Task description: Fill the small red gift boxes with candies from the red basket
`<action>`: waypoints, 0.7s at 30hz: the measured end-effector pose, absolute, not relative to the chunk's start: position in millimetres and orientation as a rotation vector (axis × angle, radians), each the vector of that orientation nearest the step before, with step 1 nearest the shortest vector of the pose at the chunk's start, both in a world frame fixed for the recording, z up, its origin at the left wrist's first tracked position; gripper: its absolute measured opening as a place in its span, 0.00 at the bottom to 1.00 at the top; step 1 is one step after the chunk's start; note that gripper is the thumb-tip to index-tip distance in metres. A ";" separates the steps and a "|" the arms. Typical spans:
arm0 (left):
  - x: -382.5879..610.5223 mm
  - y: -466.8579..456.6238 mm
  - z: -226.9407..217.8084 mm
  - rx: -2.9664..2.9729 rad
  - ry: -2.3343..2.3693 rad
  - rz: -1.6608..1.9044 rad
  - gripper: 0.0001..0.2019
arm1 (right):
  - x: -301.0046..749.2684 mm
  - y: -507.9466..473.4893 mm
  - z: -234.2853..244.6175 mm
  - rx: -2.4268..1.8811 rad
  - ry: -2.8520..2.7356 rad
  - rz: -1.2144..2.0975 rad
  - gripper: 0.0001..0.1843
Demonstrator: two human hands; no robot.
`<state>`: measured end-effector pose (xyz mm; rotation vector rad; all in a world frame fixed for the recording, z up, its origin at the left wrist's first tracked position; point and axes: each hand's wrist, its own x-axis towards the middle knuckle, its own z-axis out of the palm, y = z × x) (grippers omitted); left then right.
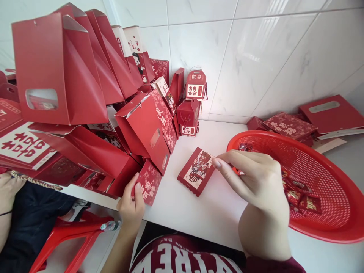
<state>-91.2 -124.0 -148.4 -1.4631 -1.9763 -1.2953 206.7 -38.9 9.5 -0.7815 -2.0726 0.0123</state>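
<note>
1. A round red plastic mesh basket (338, 189) is seen on a white table (199, 220); small red wrapped sweets (295, 197) lie inside it.
2. The right hand (256, 182) is held over the basket's left rim. Its fingers (224, 167) are drawn narrowly together and point away from the basket. A scrap of red shows beneath them, but it cannot be told whether anything is gripped.
3. A flat red card box with a printed picture (196, 172) lies on the table just left of the basket, close to the right fingertips.
4. Further left of the basket, a small red card box with a white floral pattern (149, 182) is clasped at its lower edge by the left hand (131, 206), thumb in front.
5. A pile of folded red paper gift bags (85, 76) is stacked well to the left of the basket.
6. Flattened red cartons (290, 125) are laid behind the basket, against the white tiled wall (256, 57).
</note>
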 end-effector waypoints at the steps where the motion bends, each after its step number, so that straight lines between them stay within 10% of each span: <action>1: -90.6 -121.7 -151.2 -1.432 -2.006 -1.379 0.16 | 206.8 -38.0 9.0 -0.788 -2.073 0.008 0.09; 21: -47.1 -124.5 -96.4 -1.846 -1.121 -1.409 0.22 | 213.4 -32.2 11.4 -1.029 -2.115 0.111 0.12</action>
